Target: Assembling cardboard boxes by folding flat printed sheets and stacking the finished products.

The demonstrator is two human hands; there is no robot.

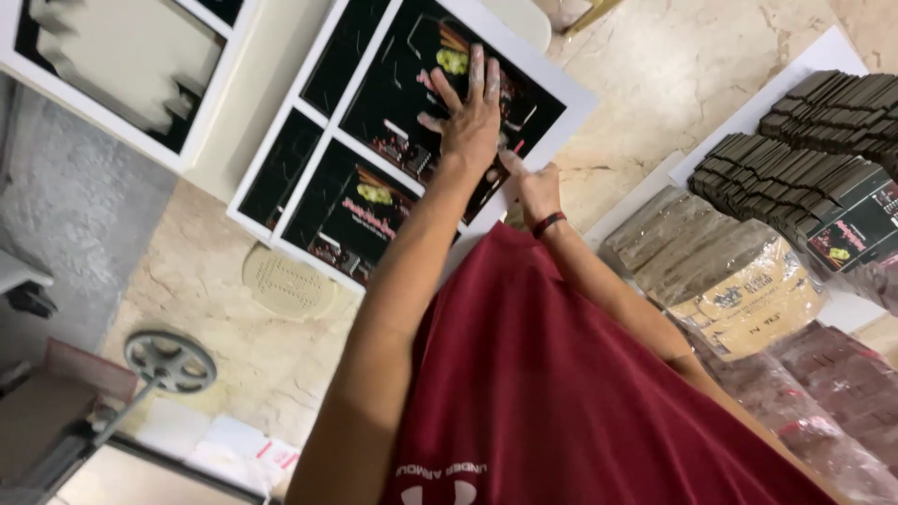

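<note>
A large printed sheet (374,140), white at its border and carrying black box-shaped panels with yellow and red marks, is lying flat on the pale marble worktop (655,75) at the centre of the view. A second sheet (131,65), white-bordered with a black panel and pale cut-out shapes, is lying at the upper left, just beside the first. At the right, stacks of flattened dark cartons (795,178) are resting on a white board (823,56); one carton face is showing a black label with a yellow spot. Below them, bundles wrapped in clear film (739,281), tan and brownish-red, are lying side by side.

The left hand (472,117) is lying palm-down on the printed sheet, fingers spread and extended, pressing flat rather than gripping. The right hand (535,187), wearing a dark red wristband (548,223), is touching the near edge of the same sheet; its fingers are partly hidden, so whether it is pinching the edge cannot be told. Both forearms are reaching forward from a dark red shirt (561,393). A grey handwheel (170,361) is showing at the lower left.
</note>
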